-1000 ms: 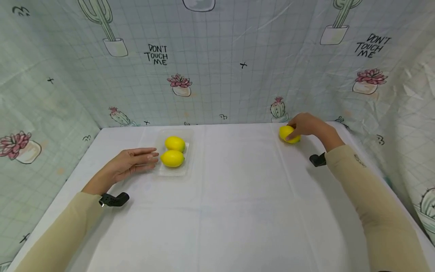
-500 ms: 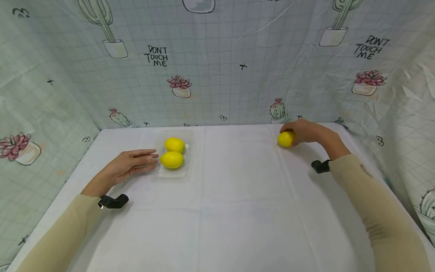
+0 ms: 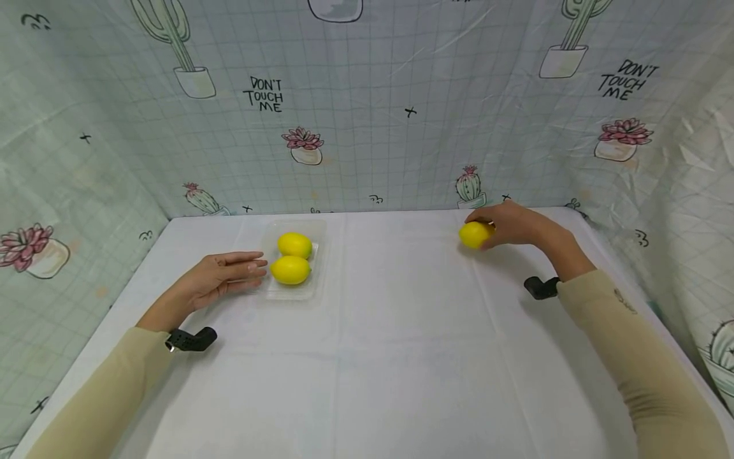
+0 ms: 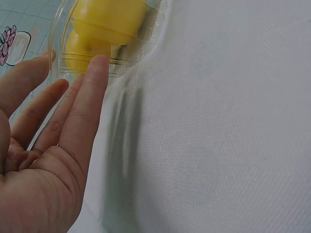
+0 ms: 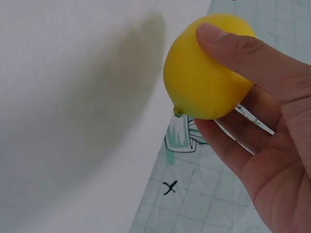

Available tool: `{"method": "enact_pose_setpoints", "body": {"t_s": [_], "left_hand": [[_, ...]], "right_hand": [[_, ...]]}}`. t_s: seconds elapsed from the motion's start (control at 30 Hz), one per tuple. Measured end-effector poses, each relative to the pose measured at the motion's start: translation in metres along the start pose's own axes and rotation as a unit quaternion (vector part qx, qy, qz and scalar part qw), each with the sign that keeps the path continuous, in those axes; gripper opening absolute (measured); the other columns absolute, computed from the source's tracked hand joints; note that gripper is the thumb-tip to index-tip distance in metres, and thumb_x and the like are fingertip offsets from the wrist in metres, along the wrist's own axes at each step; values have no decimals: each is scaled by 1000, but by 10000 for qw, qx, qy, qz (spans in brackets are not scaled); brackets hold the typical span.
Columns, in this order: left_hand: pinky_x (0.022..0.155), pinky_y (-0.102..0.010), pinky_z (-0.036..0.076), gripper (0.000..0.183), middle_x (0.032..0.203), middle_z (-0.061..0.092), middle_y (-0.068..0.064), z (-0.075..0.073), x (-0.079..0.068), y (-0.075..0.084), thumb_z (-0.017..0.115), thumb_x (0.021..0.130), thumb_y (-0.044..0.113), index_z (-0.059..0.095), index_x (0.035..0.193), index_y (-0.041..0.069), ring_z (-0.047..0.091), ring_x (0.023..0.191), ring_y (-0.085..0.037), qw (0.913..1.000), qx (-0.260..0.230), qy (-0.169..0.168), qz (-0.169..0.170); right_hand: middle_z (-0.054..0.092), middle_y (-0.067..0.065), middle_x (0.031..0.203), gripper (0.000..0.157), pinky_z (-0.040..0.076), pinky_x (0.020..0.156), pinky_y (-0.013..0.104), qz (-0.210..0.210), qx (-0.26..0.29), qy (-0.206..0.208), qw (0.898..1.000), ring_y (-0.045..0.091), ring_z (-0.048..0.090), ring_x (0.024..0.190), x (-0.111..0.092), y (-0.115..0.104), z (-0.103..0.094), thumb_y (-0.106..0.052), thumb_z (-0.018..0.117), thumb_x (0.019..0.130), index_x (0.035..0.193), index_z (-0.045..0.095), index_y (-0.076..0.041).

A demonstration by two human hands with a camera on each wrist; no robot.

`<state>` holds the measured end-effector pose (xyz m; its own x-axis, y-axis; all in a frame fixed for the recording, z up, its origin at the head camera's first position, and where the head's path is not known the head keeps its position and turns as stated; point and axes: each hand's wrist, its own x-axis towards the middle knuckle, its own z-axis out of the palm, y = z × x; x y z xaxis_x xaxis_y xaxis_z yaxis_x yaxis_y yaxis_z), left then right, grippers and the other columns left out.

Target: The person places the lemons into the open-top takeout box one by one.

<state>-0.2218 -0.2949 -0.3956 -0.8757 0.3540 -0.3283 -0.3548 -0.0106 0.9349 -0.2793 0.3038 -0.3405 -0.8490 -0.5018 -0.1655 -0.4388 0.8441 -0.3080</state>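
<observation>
Between thumb and fingers, my right hand [image 3: 513,223] grips a yellow lemon [image 5: 206,73] near the table's far right corner. In the right wrist view a shadow falls on the white cloth beside the lemon, and its green stem end points down. Two more lemons, a rear one [image 3: 295,245] and a front one [image 3: 290,270], lie in a clear plastic tray [image 3: 318,293] at the back left. My left hand [image 3: 220,277] is at the tray's left side with fingers straight, fingertips right at its wall in the left wrist view.
A white cloth covers the table [image 3: 401,357]. Behind it and at both sides hangs a curtain [image 3: 367,115] printed with cacti and words. Each wrist wears a black camera mount, the left mount [image 3: 195,339] and the right mount [image 3: 540,288].
The right hand has closed around the lemon and carried it slightly left from its spot at the back right. The left hand and the tray's lemons stay where they were.
</observation>
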Motion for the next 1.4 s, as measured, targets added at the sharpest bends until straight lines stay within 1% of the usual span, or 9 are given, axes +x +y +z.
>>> {"method": "enact_pose_setpoints", "body": {"t_s": [0.23,0.37,0.47,0.57,0.73,0.97,1.07,1.27,1.4], "left_hand": [[100,-38,55,64,133,67,-4,0,1,0,63,101,4,30,155,-7,66,120,-21,10000,-23,-7,31],[100,-38,56,64,131,69,-5,1,0,-1,62,101,4,30,155,-8,67,120,-22,10000,-45,7,32],[99,-38,56,64,130,69,-5,1,0,-1,62,101,3,30,155,-8,67,119,-22,10000,-55,7,24],[100,-38,56,64,130,69,-4,1,0,-1,62,101,3,30,155,-7,67,120,-22,10000,-64,-10,36],[100,-37,56,64,131,69,-2,0,0,-1,62,101,3,30,156,-7,66,121,-22,10000,-59,-31,60],[100,-38,55,64,133,67,-5,0,1,-1,62,101,3,31,155,-7,66,121,-22,9999,-120,-24,55],[101,-39,55,63,135,66,-6,0,1,-1,63,100,2,32,155,-7,66,121,-23,9999,-147,-18,72],[100,-38,56,64,132,68,-4,0,1,-1,63,100,4,32,155,-6,67,119,-21,10000,-70,10,51],[101,-38,55,64,133,67,-5,-1,1,-1,63,101,3,31,156,-6,66,120,-21,9999,-116,-21,43]], "right_hand": [[66,15,131,59,54,96,50,-161,-18,58,9999,28,61,106,-2,-15,2,-20,83,87,139,61,-7],[68,13,128,60,55,88,43,-287,-129,37,9995,23,59,97,-1,-25,3,-21,83,86,141,62,-9],[69,13,126,59,55,83,40,-413,-165,68,9990,22,58,92,-1,-33,4,-20,84,86,140,62,-10],[69,13,126,59,56,85,43,-572,-165,152,9981,23,60,94,0,-38,4,-19,84,85,139,63,-10],[69,13,128,59,57,92,47,-722,-184,232,9970,25,63,101,2,-40,8,-17,85,84,139,63,-11],[67,11,132,59,56,96,49,-687,-53,281,9972,27,63,108,4,-47,11,-17,84,85,140,63,-14],[67,11,132,59,56,97,49,-752,5,342,9966,27,63,111,4,-52,11,-16,84,85,140,63,-14],[69,7,130,59,57,93,45,-870,180,382,9953,24,63,106,5,-62,10,-15,85,84,139,64,-15],[70,5,128,58,57,93,43,-925,257,409,9945,21,63,105,8,-66,12,-15,86,84,138,65,-16]]}}
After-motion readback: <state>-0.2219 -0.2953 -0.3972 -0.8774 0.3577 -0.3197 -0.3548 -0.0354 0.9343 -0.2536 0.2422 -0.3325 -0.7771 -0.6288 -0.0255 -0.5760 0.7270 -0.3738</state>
